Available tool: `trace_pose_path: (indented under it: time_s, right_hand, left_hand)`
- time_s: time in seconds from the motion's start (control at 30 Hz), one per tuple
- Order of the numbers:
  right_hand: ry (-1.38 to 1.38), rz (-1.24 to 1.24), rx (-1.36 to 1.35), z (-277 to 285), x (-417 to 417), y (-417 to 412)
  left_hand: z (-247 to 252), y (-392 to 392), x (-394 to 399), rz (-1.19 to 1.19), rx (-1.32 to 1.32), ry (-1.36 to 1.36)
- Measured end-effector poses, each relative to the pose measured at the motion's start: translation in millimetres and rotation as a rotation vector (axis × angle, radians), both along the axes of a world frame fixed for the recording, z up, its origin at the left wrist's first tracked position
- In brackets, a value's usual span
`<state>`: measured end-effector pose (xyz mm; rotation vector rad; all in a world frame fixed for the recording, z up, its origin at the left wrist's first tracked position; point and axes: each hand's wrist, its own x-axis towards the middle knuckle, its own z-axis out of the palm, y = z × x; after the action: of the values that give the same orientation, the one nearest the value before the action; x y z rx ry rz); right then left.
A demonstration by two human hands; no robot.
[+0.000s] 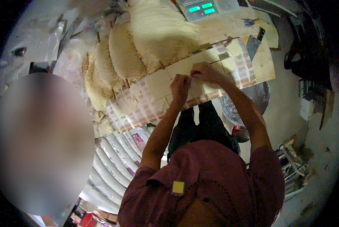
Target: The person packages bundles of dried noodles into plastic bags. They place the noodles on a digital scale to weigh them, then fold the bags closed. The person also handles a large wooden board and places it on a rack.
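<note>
Pale, thin square sheets [158,85], which look like dough wrappers, lie in rows on a checkered cover [146,116] at the table's near edge. My left hand [180,88] is over the middle of these rows, fingers bent down against the sheets. Just to its right, my right hand [205,73] is turned inward, with its thumb and fingers drawn together. The two sets of fingertips are close to each other. Whether a sheet is pinched in either hand is too unclear to tell. A cleaver [253,47] with a dark handle lies flat beyond the right end of the rows.
Bundles of fine noodles [163,31] hang behind the sheets. A scale [201,10] with lit green displays stands at the back. Below the table's right part is a large metal basin [261,95]. Filled sacks [112,159] are stacked at left, beside a blurred oval.
</note>
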<state>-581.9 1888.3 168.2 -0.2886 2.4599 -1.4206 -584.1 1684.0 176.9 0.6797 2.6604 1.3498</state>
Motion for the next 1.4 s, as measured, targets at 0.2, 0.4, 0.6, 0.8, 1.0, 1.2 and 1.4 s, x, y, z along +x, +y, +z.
trace_pose_path:
  time_s: [0.2, 0.4, 0.6, 0.8, 1.0, 1.2, 1.4]
  right_hand:
    - [0.149, 0.017, 0.119, 3, 3, -6]
    - [0.164, 0.017, 0.09, -1, 5, -1]
    - [-0.033, -0.026, -0.077, 16, 1, 8]
    - [0.084, 0.049, -0.088, 8, -6, 10]
    - [0.111, 0.155, -0.093, -3, -13, 14]
    - [0.134, 0.255, -0.024, -2, -26, 8]
    - [0.047, 0.318, -0.079, 12, -40, 9]
  left_hand:
    - [-11, -8, 8, 0.078, -0.029, 0.091]
    - [-10, 2, 5, 0.043, 0.002, 0.126]
    - [-9, -3, -4, -0.163, -0.164, 0.143]
    - [0, -9, -24, -0.397, -0.342, 0.202]
    - [11, -11, -24, -0.374, -0.25, 0.127]
    - [-12, 1, 0, -0.089, -0.185, 0.162]
    - [-25, 8, 6, 0.03, -0.14, 0.193]
